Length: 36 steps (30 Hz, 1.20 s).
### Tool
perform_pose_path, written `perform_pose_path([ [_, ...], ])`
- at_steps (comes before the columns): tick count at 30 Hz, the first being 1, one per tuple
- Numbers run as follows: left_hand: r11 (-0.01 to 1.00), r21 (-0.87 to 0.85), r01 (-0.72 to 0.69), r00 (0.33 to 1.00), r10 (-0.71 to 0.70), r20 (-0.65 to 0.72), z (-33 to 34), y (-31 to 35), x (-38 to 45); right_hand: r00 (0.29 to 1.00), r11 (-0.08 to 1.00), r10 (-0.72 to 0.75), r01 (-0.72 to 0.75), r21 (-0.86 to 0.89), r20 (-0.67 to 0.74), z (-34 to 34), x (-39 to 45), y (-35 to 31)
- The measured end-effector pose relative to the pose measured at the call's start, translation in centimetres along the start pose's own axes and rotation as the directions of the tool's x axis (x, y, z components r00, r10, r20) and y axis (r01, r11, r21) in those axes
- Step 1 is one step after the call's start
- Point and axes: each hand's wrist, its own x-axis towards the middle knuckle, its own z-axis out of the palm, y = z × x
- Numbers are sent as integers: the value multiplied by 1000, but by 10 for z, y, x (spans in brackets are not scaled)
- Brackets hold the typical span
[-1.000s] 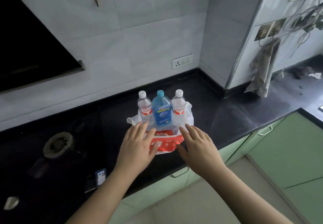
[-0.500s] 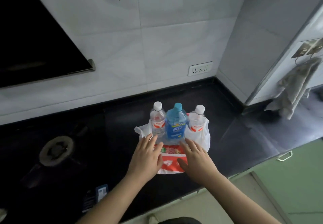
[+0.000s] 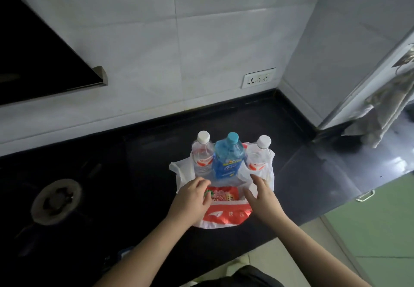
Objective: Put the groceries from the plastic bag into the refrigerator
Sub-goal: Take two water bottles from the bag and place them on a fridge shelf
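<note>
A white and red plastic bag (image 3: pixel 224 218) lies open on the black counter (image 3: pixel 152 152). Three bottles stand upright at its far side: a clear one with a white cap (image 3: pixel 202 156), a blue one with a blue cap (image 3: pixel 228 159), and another clear one (image 3: pixel 258 156). A red snack packet (image 3: pixel 224 193) lies in the bag's mouth. My left hand (image 3: pixel 190 199) rests on the bag's left edge, fingers curled by the packet. My right hand (image 3: pixel 263 193) sits at the bag's right edge with fingers apart. Whether either hand grips the plastic is hidden.
A gas burner (image 3: pixel 56 199) is set into the counter at left, under a black hood (image 3: pixel 33 62). A wall socket (image 3: pixel 258 80) is behind the bottles. A cloth (image 3: pixel 385 111) hangs at right. Green drawers (image 3: pixel 380 215) lie below the counter's right side.
The view has moved closer to the counter. Both hands have slid forward to the bag's mouth and spread apart, showing the red packet between them.
</note>
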Motion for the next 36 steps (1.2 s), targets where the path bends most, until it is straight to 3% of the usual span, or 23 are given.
perform_pose_path([
  [7, 926, -28, 377, 925, -375, 59, 15, -8, 23, 987, 977, 162, -162, 136, 10, -10, 33, 18],
  [13, 828, -218, 517, 853, -518, 55, 14, -10, 48, 987, 955, 157, -161, 251, 35, -17, 57, 26],
  [18, 688, -471, 552, 806, -585, 90, 16, -13, 68, 987, 943, 153, -161, 290, 49, -17, 72, 28],
  [24, 634, -595, 494, 796, -605, 16, 19, -13, 76, 990, 931, 137, -114, 348, -43, -3, 80, 33],
  [28, 660, -599, 452, 815, -580, -24, 16, -10, 85, 987, 933, 85, -32, 359, -133, -2, 81, 27],
  [36, 694, -570, 439, 816, -574, -70, 18, -7, 80, 985, 933, 87, -29, 359, -146, 0, 76, 26],
])
